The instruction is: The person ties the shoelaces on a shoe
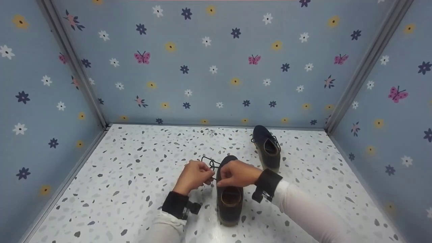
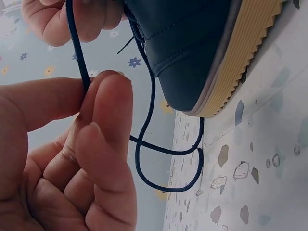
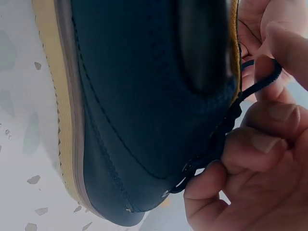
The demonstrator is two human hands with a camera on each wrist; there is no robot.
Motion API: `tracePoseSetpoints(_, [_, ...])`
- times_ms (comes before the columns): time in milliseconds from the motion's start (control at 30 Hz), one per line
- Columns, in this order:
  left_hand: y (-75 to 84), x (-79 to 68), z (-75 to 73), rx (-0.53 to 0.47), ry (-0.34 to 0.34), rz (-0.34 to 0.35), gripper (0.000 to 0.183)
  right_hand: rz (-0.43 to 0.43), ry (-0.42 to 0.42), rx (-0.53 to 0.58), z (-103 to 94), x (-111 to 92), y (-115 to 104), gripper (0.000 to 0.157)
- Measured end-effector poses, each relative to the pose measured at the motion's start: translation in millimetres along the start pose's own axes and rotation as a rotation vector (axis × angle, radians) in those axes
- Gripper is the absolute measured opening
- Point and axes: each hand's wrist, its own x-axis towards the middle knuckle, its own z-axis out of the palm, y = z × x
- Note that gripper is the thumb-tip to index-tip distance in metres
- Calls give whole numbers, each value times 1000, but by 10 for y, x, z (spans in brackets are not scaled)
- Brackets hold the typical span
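A dark blue lace-up shoe [image 1: 230,214] with a ribbed yellowish sole [image 3: 62,110] stands on the speckled floor, toe toward the back wall. To its left, my left hand [image 1: 195,175] pinches a dark shoelace [image 2: 74,45] between thumb and index finger. Over the front of the shoe, my right hand [image 1: 239,173] holds a bent part of the lace [image 3: 264,84] between thumb and index finger. Its other fingers [image 3: 207,180] touch the lacing. A loose stretch of lace [image 2: 171,189] loops down beside the toe. The knot area is mostly hidden by the right hand.
A second matching shoe [image 1: 267,148], its lace tied in a bow, stands farther back to the right. Blue panels with flowers and butterflies [image 1: 209,60] enclose the speckled floor [image 1: 141,162] at the back and both sides.
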Motion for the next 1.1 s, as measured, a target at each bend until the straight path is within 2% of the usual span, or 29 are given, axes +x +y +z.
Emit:
tracePoseSetpoints(267, [0,16,-53,-38,-12,-39,17,-37,45,-19,-42,-16,26,27])
tracePoseSetpoints(533, [-26,32,-203,-99,45,-54,15,5,48,8,-86,-63,48,23])
tracePoseSetpoints(667, [-31,56,-277,-38,79,-54,12,-3,50,34,-126,-95,48,23])
tracePoseSetpoints(900, [-51,167,-378,179,139,-12,9,-6,52,32,-144,-119,74,20])
tracePoseSetpoints(1000, [-83,240,-406,224,137,25,10,-1,57,19,-142,-125,84,18])
tracePoseSetpoints(1100, [-128,319,-423,238,102,53,14,1,64,10,-135,-129,92,18])
